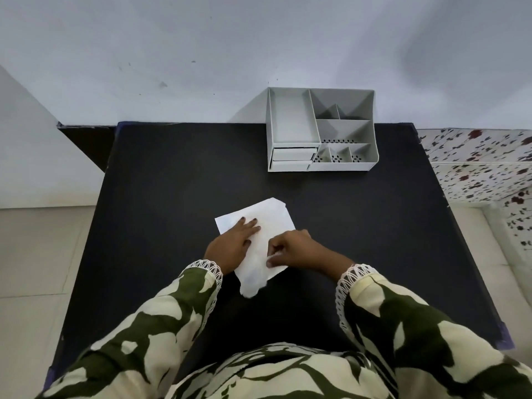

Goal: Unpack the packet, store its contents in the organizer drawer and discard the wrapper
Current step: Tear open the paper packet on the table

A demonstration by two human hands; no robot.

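Observation:
A white paper packet (270, 220) lies flat near the middle of the black table (172, 180). My left hand (233, 243) presses flat on the packet's left half, fingers spread. My right hand (293, 249) pinches the packet's near right edge between thumb and fingers. The packet's near end looks crumpled. A grey desk organizer (319, 131) stands at the table's far edge, with two shut drawers (292, 159) at its lower left front and several open compartments on top. The packet's contents are hidden.
A pale wall rises right behind the organizer. A floral-patterned cloth (483, 162) lies to the right of the table. Light floor tiles (34, 269) lie to the left. My patterned sleeves cover the near table edge.

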